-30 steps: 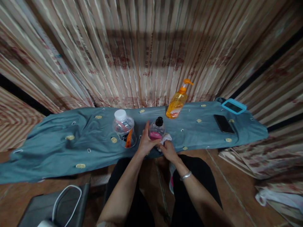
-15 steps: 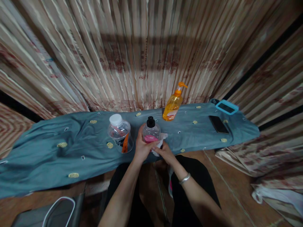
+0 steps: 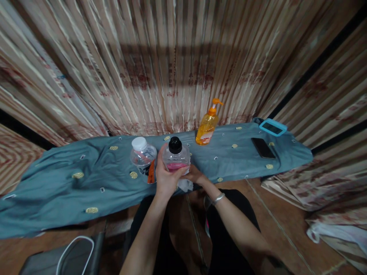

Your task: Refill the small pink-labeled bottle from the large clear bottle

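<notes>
A clear bottle point(image 3: 177, 157) with a black cap and a pink label or pink contents is held up in front of me. My left hand point(image 3: 166, 179) wraps round its near left side, thumb across the front. Low on the bottle's right side, my right hand point(image 3: 196, 175) presses a white tissue point(image 3: 185, 185); its fingertips are hidden behind the bottle. Just left of my left hand stands a clear plastic jar point(image 3: 143, 158) with a white lid and an orange-black label. An orange pump bottle point(image 3: 207, 128) stands upright behind and to the right.
A blue-green cloth with yellow prints covers the long narrow table point(image 3: 114, 164). A dark phone point(image 3: 263, 148) and a light-blue framed object point(image 3: 273, 127) lie at the right. Striped curtains point(image 3: 172, 68) hang behind. A grey stool-like object point(image 3: 71, 256) with a white loop is at lower left.
The bottle has moved left and tilted, its cap now nearer me. Both hands moved with it, the right one further behind the bottle, and the tissue hangs lower.
</notes>
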A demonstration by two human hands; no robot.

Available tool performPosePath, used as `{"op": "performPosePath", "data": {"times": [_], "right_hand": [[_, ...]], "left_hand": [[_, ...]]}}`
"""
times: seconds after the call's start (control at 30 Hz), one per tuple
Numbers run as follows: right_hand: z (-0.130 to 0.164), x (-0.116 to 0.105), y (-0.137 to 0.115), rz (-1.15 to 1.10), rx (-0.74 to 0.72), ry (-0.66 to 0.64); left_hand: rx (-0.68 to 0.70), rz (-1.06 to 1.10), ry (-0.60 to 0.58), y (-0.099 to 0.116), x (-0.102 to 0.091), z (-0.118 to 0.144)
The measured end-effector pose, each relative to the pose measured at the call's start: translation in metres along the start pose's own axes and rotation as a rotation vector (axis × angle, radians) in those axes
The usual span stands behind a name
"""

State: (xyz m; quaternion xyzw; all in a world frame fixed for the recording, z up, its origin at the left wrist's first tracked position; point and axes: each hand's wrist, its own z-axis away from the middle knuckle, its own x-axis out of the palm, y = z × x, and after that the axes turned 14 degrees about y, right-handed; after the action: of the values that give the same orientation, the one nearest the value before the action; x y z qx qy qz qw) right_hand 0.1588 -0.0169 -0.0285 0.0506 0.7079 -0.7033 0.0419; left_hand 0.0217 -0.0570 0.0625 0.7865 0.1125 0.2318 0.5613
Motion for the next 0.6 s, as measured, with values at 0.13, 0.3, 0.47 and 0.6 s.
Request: {"op": "performPosePath", "data": {"times": [0.13, 0.3, 0.47, 0.6], "right_hand": [[-0.012, -0.010, -0.008, 0.152, -0.153, 0.159], [0.018, -0.036, -0.024, 0.253, -0.315, 0.349], [0.054, -0.037, -0.028, 0.272, -0.445, 0.431], [0.044, -0.035, -0.015, 0.326, -0.467, 0.501]], "left_hand": [[0.056, 0.002, 0.041, 0.011, -0.001, 0.000], [0.067, 0.000, 0.053, 0.010, 0.012, -0.003], [0.046, -0.022, 0.028, -0.012, 0.049, -0.007], [-0.016, -0.039, -0.029, -0.040, 0.083, 0.004]]}}
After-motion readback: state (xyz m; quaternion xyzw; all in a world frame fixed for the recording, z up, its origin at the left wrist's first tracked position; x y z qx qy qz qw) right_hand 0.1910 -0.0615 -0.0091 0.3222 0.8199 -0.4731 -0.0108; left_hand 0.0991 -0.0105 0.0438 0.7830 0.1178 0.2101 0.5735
